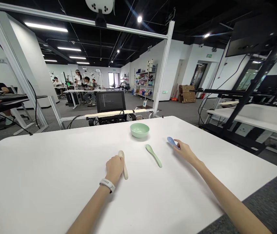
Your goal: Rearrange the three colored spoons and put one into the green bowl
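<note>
My left hand (pixel 114 167), with a pale band on its wrist, is closed at the side of a cream spoon (pixel 125 170); its fingertips are mostly hidden behind the knuckles. Between thumb and fingers, my right hand (pixel 184 150) pinches a blue spoon (pixel 171 140), whose bowl end points away to the left. A light green spoon (pixel 154 156) lies slantwise on the table between both hands, touched by neither. Farther back stands a green bowl (pixel 139 131), upright, with no contents visible.
The white table (pixel 43 169) has rounded corners. Behind it are a metal frame (pixel 165 65) and a black mesh chair (pixel 111 104). A dark stand with a screen (pixel 253 35) rises at the right. Several people (pixel 87 83) are at desks far back.
</note>
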### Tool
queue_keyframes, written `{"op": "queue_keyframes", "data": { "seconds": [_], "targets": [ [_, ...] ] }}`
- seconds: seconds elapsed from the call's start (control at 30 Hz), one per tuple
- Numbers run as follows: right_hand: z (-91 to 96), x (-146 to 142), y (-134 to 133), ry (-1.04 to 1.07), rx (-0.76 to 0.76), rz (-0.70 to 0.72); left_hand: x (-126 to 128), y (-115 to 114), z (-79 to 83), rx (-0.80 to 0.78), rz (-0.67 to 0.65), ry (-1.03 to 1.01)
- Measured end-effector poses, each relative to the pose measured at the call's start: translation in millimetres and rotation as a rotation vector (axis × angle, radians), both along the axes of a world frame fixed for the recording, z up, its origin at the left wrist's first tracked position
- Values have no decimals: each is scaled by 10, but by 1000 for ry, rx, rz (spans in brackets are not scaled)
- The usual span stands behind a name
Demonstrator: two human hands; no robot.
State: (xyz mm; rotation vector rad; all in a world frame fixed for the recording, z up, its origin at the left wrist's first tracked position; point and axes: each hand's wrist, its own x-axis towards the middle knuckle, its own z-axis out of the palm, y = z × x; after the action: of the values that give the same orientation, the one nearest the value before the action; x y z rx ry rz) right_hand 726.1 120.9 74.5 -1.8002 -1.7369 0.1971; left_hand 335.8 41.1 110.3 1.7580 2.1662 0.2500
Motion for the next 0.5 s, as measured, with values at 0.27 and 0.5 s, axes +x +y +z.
{"op": "queue_keyframes", "data": {
  "seconds": [0.27, 0.5],
  "targets": [
    [-100, 248, 57, -64, -50, 6, 65, -2, -1, -6, 2, 52],
    [-143, 274, 64, -144, -64, -6, 110, 1, 6, -3, 4, 55]
  ]
}}
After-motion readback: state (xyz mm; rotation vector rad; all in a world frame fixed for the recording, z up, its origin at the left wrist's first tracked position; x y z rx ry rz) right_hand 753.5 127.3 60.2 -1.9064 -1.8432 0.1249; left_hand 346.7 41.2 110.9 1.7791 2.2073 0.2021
